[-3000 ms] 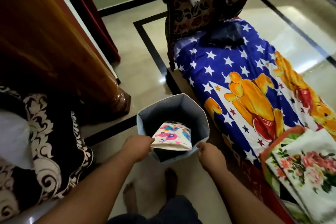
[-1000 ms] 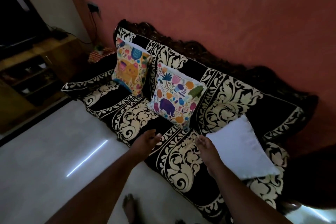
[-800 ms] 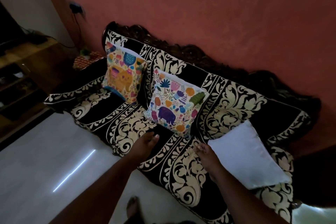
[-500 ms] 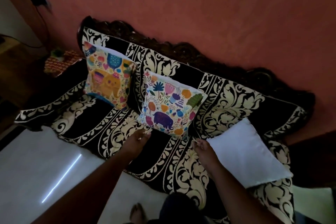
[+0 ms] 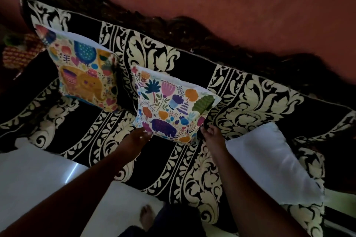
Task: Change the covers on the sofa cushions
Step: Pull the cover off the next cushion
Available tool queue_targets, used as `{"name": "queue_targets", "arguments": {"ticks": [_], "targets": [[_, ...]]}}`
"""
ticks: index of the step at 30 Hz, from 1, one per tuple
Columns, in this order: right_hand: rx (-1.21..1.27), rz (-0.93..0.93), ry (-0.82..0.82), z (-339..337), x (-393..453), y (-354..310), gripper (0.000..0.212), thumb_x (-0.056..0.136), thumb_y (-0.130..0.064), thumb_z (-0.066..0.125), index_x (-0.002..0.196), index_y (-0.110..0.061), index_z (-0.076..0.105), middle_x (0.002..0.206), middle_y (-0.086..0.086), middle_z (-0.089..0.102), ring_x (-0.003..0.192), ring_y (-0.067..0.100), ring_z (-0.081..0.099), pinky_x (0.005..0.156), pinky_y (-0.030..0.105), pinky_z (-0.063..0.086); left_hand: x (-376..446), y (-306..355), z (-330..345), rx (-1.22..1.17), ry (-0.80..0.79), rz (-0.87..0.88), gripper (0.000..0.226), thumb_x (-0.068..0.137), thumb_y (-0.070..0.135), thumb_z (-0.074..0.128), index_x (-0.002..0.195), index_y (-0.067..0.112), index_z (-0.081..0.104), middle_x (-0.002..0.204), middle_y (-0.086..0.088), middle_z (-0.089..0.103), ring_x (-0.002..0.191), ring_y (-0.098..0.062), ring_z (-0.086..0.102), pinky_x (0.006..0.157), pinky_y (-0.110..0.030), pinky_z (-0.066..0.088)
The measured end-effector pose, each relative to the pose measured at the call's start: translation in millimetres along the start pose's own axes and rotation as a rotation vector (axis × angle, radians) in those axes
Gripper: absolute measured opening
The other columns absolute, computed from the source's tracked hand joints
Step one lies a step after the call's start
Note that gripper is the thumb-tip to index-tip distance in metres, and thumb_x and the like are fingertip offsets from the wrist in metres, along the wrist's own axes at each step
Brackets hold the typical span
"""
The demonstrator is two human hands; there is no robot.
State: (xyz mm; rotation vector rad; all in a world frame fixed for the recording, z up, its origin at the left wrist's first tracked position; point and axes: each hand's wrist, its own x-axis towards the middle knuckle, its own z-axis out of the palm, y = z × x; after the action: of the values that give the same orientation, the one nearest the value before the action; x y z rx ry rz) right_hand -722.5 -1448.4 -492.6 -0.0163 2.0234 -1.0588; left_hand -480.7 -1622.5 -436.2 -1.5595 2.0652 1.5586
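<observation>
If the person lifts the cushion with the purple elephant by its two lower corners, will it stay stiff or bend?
The purple elephant cushion looks plump and soft, so it would probably sag a little between the left hand and the right hand. It likely feels light for its size. Its fabric cover seems unlikely to slip.

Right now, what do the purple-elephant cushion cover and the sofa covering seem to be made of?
Purple-elephant cushion cover: looks like smooth printed woven cloth, matte; the flat, sharp colour print suggests cotton or polyester, which one I cannot tell.
Sofa covering: seems a thicker woven or jacquard fabric, matte; the cream scrolls look woven into black ground.
</observation>
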Motion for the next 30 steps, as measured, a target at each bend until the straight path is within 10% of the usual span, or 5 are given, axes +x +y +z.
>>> {"name": "queue_targets", "arguments": {"ticks": [4,9,16,24,30], "targets": [[0.017,0.036,0.076,0,65,-20,0.086,0.089,-0.041,0.075,0.157,-0.018,0.027,0.160,0.010,0.036,0.140,0.029,0.044,0.106,0.041,0.044,35,18,4,-0.017,0.005,-0.031,0.041,0.080,0.072,0.061,0.104,0.039,0.060,0.105,-0.003,0.071,0.092,-0.021,0.068,0.086,-0.036,0.051],[0.036,-0.049,0.218,-4,118,-44,0.087,0.084,-0.034,0.081,0.153,-0.018,0.031,0.154,0.010,0.041,0.135,0.030,0.047,0.104,0.043,0.048,69,17,7,-0.060,0.030,-0.049,0.101,0.055,0.096,0.054,0.124,0.024,0.063,0.083,0.015,0.067,0.069,-0.003,0.060,0.073,-0.029,0.047],[-0.253,-0.273,0.272,9,115,-48,0.024,0.099,-0.030,0.063,0.105,-0.008,0.067,0.089,0.008,0.068,0.073,0.022,0.059,0.053,0.026,0.030,79,38,17,0.113,-0.011,-0.018,0.021,0.097,0.050,0.059,0.114,0.038,0.058,0.100,0.010,0.066,0.089,-0.009,0.063,0.074,-0.024,0.044],[-0.184,-0.542,-0.142,59,20,-25,0.016,0.097,-0.029,0.064,0.103,-0.016,0.071,0.079,-0.016,0.064,0.071,-0.009,0.059,0.062,0.012,0.042,85,55,43,-0.183,-0.166,-0.251,0.064,0.081,0.080,0.054,0.108,0.024,0.066,0.104,-0.009,0.073,0.100,-0.031,0.069,0.076,-0.036,0.056],[-0.282,-0.532,-0.504,80,-9,12,0.018,0.094,-0.034,0.068,0.105,-0.021,0.074,0.093,-0.019,0.069,0.089,-0.012,0.062,0.078,0.013,0.044,73,41,52,0.015,-0.070,-0.294,0.023,0.083,0.021,0.066,0.101,0.007,0.066,0.093,-0.013,0.068,0.089,-0.030,0.069,0.067,-0.029,0.052]]}}
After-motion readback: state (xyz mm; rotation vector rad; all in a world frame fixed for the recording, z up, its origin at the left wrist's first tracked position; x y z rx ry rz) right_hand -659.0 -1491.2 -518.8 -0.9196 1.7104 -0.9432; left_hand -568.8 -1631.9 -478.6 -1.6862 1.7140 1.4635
